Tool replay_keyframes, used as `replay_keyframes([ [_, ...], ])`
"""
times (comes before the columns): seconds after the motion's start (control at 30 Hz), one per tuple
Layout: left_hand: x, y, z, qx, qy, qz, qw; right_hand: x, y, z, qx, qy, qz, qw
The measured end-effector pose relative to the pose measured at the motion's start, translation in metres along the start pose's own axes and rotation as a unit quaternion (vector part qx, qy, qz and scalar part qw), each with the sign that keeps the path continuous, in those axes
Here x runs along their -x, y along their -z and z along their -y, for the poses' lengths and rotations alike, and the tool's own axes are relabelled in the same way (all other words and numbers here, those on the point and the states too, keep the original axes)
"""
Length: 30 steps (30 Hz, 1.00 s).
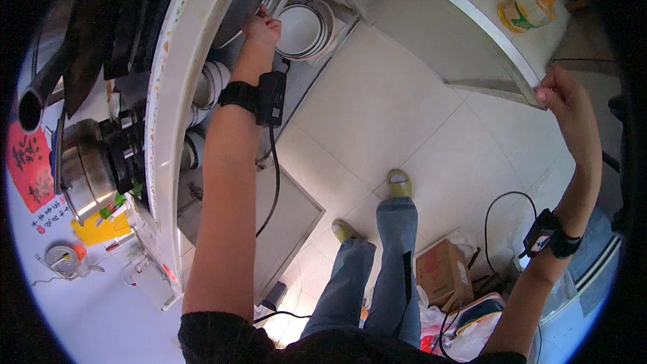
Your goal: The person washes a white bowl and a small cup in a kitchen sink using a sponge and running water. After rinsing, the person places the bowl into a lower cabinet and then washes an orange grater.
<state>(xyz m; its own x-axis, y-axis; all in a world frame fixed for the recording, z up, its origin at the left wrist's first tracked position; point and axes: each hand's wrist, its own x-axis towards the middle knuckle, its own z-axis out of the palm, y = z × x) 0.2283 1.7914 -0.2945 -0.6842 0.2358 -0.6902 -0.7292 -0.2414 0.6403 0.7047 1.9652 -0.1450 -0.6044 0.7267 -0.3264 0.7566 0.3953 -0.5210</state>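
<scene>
My left hand point(262, 29) reaches into an open low cabinet, its fingers curled beside the stacked white bowls point(299, 30) and close to a large dark round pan or lid point(240, 5). Whether the fingers grip anything there cannot be made out. At the right, my right hand point(555, 90) pinches the outer corner of the open cabinet door point(429, 25), which has a pale metal edge. More white bowls point(208, 86) stand under the countertop, partly hidden by my left forearm. Each wrist wears a strapped black device with a cable.
The countertop edge point(172, 86) runs along the left, with a steel pot point(88, 162) beyond it. A second door panel point(288, 222) hangs open nearer me. A cardboard box point(442, 273) and plastic bags sit by my legs; a yellow-capped plastic jar point(525, 8) stands beyond the door.
</scene>
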Motion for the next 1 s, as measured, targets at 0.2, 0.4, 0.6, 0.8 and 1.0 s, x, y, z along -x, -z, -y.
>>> replay_keyframes([
  [0.2,-0.052,-0.01,-0.003,0.013,0.01,0.11,0.994,0.003,0.001,0.001,-0.022,0.016,0.008,1.0],
  [0.4,-0.07,-0.011,-0.003,-0.125,0.022,0.272,0.954,0.011,-0.005,-0.007,-0.037,0.018,0.012,0.999],
  [0.6,-0.051,-0.001,0.002,-0.268,-0.12,0.156,0.943,0.017,-0.01,0.003,-0.04,0.028,0.018,0.999],
  [0.8,-0.047,0.008,-0.004,-0.368,-0.21,0.164,0.891,0.035,-0.019,0.025,-0.023,0.014,0.024,0.999],
  [1.0,0.048,0.085,0.081,-0.471,-0.124,0.215,0.846,0.05,-0.026,0.043,0.016,0.051,-0.002,0.999],
])
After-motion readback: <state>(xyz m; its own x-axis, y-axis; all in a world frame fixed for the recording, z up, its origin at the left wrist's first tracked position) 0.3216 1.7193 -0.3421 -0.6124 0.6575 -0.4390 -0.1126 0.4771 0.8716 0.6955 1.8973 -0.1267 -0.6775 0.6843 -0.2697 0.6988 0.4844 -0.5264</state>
